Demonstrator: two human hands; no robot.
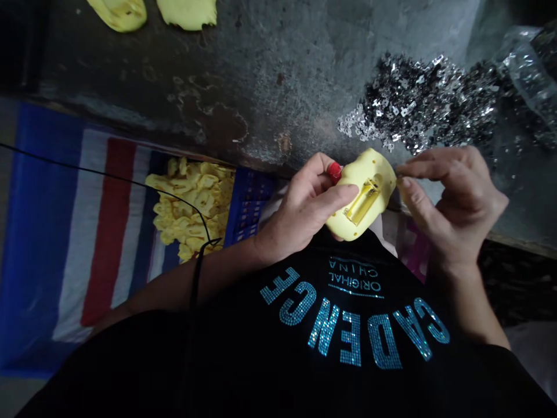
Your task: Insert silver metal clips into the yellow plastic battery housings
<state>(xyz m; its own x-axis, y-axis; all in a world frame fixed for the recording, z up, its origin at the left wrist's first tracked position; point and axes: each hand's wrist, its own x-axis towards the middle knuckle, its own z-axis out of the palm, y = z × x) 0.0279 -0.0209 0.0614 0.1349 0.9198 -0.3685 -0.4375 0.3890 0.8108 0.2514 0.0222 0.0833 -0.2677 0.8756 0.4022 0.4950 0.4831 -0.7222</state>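
Observation:
My left hand (pixel 293 212) is closed around a pale yellow plastic shell (pixel 376 165), its thumb lying across the front face. A slot like a battery compartment (pixel 363 203) opens in the shell, with small holes near the rim. A red wrap (pixel 335 172) covers one of the left fingertips. Just beside the shell's right edge, my right hand (pixel 456 200) pinches thumb and forefinger together. Whatever lies between those fingertips is too small to make out. Beyond that hand, a heap of small shiny metal pieces (pixel 430 104) spreads over the dark metal worktop (pixel 278 75).
Yellow plastic parts (pixel 191 200) fill a spot by a blue basket (pixel 250 203), on striped cloth (pixel 115 232) inside a blue bin (pixel 32 232). Two yellow pieces (pixel 189 11) lie at the far edge. A clear plastic bag (pixel 533 75) sits right. A black cord (pixel 108 176) crosses left.

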